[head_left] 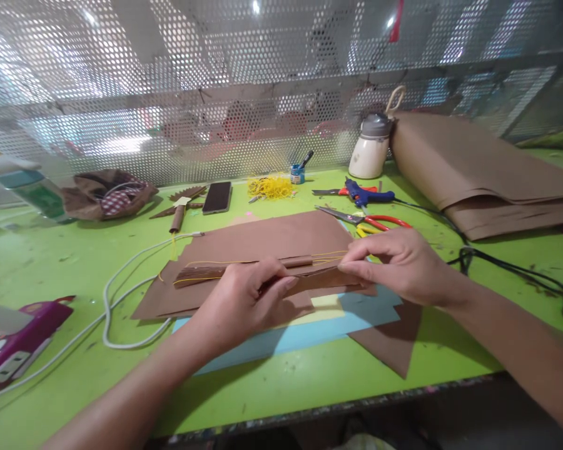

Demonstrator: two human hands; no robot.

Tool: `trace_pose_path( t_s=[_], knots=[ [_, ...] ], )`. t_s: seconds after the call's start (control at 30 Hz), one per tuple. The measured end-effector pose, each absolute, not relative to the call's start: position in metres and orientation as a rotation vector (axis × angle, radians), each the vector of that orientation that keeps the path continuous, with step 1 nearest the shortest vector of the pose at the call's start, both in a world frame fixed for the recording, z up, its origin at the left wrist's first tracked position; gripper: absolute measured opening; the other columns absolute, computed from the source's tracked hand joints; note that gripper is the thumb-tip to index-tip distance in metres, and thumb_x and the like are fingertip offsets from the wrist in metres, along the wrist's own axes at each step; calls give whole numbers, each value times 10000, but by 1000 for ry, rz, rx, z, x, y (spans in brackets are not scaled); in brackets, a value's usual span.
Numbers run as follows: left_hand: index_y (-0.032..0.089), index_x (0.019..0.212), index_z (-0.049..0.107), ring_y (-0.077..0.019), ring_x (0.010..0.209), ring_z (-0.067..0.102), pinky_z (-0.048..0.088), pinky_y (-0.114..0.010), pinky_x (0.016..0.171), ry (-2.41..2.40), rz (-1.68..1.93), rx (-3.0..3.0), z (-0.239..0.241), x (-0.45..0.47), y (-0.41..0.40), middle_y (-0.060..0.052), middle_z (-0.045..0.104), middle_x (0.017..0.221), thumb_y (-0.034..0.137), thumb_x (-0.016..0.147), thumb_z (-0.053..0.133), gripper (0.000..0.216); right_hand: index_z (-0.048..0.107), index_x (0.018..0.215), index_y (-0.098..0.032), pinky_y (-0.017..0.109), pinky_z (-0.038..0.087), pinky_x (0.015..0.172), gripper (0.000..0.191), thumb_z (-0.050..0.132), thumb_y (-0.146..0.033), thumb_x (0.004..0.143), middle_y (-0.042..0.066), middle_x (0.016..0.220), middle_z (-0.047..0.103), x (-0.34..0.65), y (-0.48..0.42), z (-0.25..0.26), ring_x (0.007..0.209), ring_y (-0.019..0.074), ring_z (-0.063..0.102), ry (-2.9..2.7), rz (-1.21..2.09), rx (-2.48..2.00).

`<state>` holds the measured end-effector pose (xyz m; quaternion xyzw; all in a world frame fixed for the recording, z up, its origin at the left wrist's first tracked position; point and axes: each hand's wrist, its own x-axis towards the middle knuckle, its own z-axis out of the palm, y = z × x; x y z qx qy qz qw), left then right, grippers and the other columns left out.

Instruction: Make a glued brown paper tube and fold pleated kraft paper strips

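Between my two hands a narrow strip of brown paper (316,273) is stretched above the sheets on the table. My left hand (251,290) pinches its left part between thumb and fingers. Its right end is pinched by my right hand (394,265). Just behind the strip lies a rolled brown paper tube (263,265) with a fringed left end and yellow string (331,254) along it. Under these are a large brown paper sheet (272,234), light blue paper (295,337) and a pale yellow piece (327,305).
Scissors (363,219) and a blue glue gun (368,194) lie behind my right hand, near a white bottle (370,147) and folded brown paper (488,162). Farther left are shredded yellow paper (269,186), a phone (217,197), a white cable (107,300) and a purple power strip (23,337).
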<state>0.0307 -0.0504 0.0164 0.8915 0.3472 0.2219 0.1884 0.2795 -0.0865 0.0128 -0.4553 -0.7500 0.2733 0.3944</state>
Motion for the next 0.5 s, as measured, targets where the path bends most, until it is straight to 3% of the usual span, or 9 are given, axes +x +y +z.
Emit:
trace_pose_path(
  t_s=[0.23, 0.37, 0.43, 0.5],
  knots=[
    [152, 801, 623, -88, 534, 505, 348, -191, 523, 944, 446, 2536, 25, 31, -47, 17, 600, 620, 247, 895, 443, 224, 652, 695, -160, 210, 406, 457, 209, 610, -315, 829, 1, 585, 605, 283, -81, 13, 510, 105, 525, -1861, 818, -1250],
    [149, 724, 578, -95, 548, 483, 347, -201, 528, 946, 364, 2526, 24, 33, -47, 6, 575, 632, 272, 903, 431, 262, 654, 910, -165, 256, 494, 680, 186, 623, -332, 833, 39, 859, 666, 283, -79, 13, 758, 151, 608, -1923, 702, -1190],
    [154, 715, 551, -94, 555, 469, 346, -202, 533, 923, 348, 2519, 22, 34, -49, 11, 560, 638, 292, 909, 440, 263, 626, 1058, -170, 303, 482, 811, 267, 643, -301, 826, 65, 1003, 652, 279, -81, 12, 897, 174, 596, -2019, 566, -1093],
    [160, 744, 550, -92, 574, 471, 349, -199, 544, 879, 334, 2487, 22, 35, -53, 15, 562, 660, 290, 922, 432, 251, 630, 1077, -166, 331, 464, 841, 261, 642, -258, 833, 80, 1004, 649, 274, -83, 10, 930, 185, 576, -2139, 464, -973]
  ],
)
